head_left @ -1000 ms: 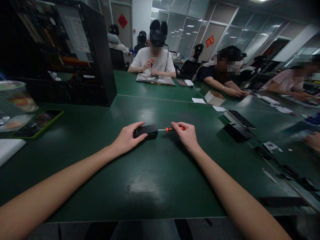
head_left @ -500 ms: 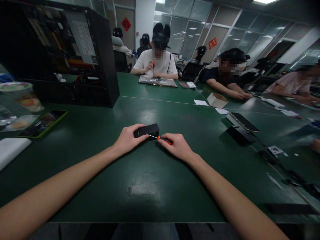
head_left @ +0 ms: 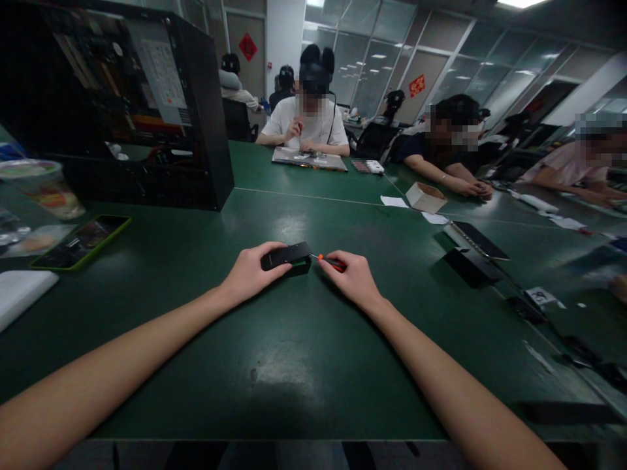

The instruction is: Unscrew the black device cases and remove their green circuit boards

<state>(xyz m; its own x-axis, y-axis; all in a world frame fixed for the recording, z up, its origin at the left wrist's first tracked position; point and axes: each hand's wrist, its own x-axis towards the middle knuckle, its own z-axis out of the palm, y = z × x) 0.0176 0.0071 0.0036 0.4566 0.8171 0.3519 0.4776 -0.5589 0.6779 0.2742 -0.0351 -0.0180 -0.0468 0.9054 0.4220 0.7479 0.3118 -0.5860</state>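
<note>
A small black box-shaped device (head_left: 289, 257) lies on the green table (head_left: 294, 365) in front of me. My left hand (head_left: 252, 273) grips its left end, fingers curled over it. My right hand (head_left: 350, 279) pinches a small screwdriver with an orange handle (head_left: 332, 262). The thin metal tip points left and reaches the right end of the device. Most of the handle is hidden under my fingers.
A black open computer case (head_left: 122, 104) stands at the back left. A phone in a green case (head_left: 81, 243), a plastic cup (head_left: 42, 189) and a white pad (head_left: 22, 294) lie at left. Dark flat devices (head_left: 470, 251) and a cardboard box (head_left: 425, 196) lie at right. Several people sit opposite.
My right hand swung the screwdriver from the device's near side back up to its right end. The left hand kept its grip and the device barely shifted.
</note>
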